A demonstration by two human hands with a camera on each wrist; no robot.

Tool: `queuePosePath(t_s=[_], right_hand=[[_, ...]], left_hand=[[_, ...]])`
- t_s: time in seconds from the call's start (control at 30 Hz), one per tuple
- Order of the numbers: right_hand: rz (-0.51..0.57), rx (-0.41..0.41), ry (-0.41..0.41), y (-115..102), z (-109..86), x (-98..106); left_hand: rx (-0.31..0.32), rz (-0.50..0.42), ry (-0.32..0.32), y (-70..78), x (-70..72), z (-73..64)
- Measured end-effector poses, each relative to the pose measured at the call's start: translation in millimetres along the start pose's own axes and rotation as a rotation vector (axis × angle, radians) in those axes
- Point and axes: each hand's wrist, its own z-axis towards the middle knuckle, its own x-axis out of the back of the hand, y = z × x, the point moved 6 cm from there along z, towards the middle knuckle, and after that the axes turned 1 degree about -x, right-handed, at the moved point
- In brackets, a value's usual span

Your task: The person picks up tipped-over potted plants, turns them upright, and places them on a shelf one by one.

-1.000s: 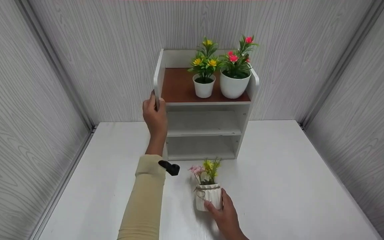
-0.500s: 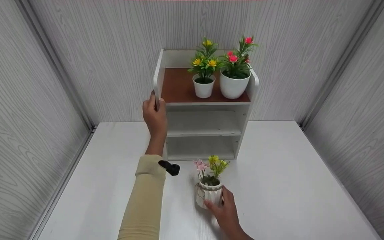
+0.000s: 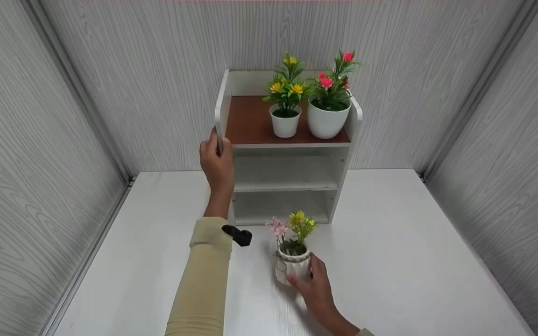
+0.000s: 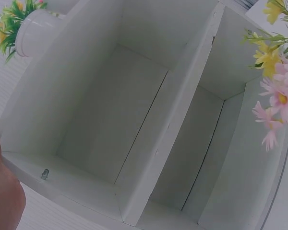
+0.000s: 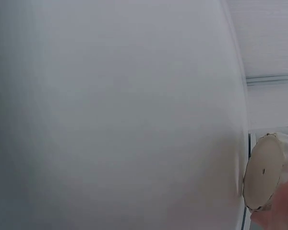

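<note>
My left hand (image 3: pixel 217 161) grips the front edge of the left side panel of a small white shelf unit (image 3: pixel 292 188). In the left wrist view only part of that hand (image 4: pixel 7 196) shows at the left edge. A white ribbed flowerpot (image 3: pixel 295 268) with a twine bow is held by my right hand (image 3: pixel 316 291), thumb in front and fingers behind its right side. Pink flowers (image 3: pixel 278 227) and yellow flowers (image 3: pixel 302 224) stand in it. From the right wrist, the pot's round underside (image 5: pixel 263 171) is visible, so it is raised off the tabletop.
On the unit's brown top (image 3: pixel 248 121) stand a small white pot (image 3: pixel 286 126) with yellow flowers and a larger white pot (image 3: pixel 329 122) with red-pink flowers. Two lower compartments face forward. A white tabletop (image 3: pixel 390 261) spreads around, walled by grey wood-grain panels (image 3: pixel 502 140).
My right hand has moved the flowerpot slightly forward, towards the shelf unit, and its top now tips more towards the camera. My left hand has stayed on the side panel.
</note>
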Motion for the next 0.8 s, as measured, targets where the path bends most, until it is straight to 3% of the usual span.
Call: queuePosePath(t_s=[0.33, 0.53, 0.8], right_hand=[[0.031, 0.087, -0.055, 0.9, 6.5, 0.8], [0.114, 0.059, -0.065, 4.6, 8.9, 0.8], [0.068, 0.055, -0.047, 9.7, 12.4, 0.5]], left_hand=[[0.002, -0.004, 0.007, -1.0, 0.7, -0.1], [0.000, 0.006, 0.006, -1.3, 0.2, -1.2], [-0.026, -0.021, 0.002, -0.9, -0.1, -0.4]])
